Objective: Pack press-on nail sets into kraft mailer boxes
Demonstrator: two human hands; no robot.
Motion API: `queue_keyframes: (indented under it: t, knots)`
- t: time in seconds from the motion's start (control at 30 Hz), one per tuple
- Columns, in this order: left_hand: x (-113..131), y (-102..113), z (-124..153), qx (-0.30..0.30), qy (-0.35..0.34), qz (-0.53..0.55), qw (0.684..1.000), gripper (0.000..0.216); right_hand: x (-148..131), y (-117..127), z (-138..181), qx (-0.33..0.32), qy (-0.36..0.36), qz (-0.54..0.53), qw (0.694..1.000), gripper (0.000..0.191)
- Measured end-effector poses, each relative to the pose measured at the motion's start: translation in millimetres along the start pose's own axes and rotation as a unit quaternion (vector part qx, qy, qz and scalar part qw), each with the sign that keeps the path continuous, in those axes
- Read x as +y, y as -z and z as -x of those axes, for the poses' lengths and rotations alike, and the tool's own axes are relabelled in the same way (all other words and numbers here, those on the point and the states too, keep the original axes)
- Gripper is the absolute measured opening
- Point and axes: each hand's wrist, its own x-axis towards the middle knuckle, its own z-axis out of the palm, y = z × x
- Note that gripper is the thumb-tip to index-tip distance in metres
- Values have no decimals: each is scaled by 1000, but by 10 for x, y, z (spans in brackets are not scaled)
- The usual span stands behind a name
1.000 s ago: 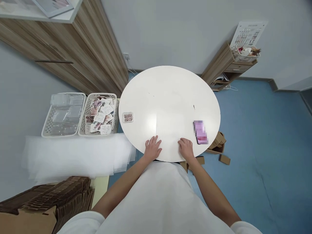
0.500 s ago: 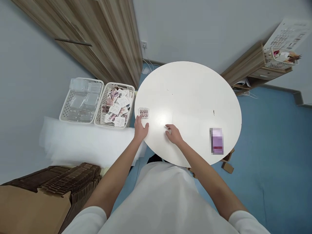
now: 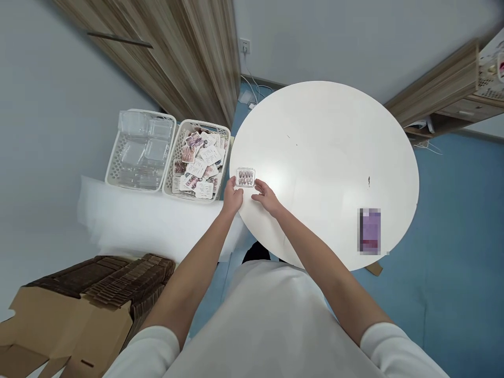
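Note:
A small clear plastic case (image 3: 245, 177) lies near the left edge of the white round table (image 3: 326, 142). Rows of dark, glossy false nails show inside it. My left hand (image 3: 232, 197) is at the case's lower left corner, fingertips against its side and thumb held apart. On the other side, my right hand (image 3: 266, 198) has its fingers stretched toward the lower right corner, thumb spread. Whether the right fingertips touch the case I cannot tell. Neither hand is closed round it.
Left of the table stand a white basket (image 3: 168, 184) of printed nail cards and another basket (image 3: 111, 167) of clear plastic boxes. White foam sheets (image 3: 157, 223) lie before them, with folded cardboard (image 3: 74, 325) nearer. A blurred purple item (image 3: 370, 231) lies at the table's right.
My right hand has come left and forward to the case's right side. The left hand's fingers have shifted from over the case to its left edge. The view has turned left.

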Motion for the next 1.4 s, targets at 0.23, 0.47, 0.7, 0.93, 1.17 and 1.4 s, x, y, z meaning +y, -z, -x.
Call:
queue_keyframes:
  t: [0.23,0.47,0.7,0.93,1.17,1.4]
  knots:
    - [-4,-32,35,-17,2,31,999,51,-17,38,84,13,-2,-30,999,67]
    - [162,-203,264,-49,-45,37,997,45,34,277,407,52,22,-24,998,66]
    - [358,-557,780,-147,-83,14,986,46,187,760,1027,114,51,-34,992,58]
    - [299,-1001,1396,-265,-90,15,960,45,484,1375,1837,138,55,-26,989,46]
    - [130,-1264,1734,-321,-53,-22,945,42,884,1676,2207,125,33,-21,991,44]
    - [20,-1330,1875,-296,-53,-84,950,42,1089,1739,2177,91,47,26,994,45]
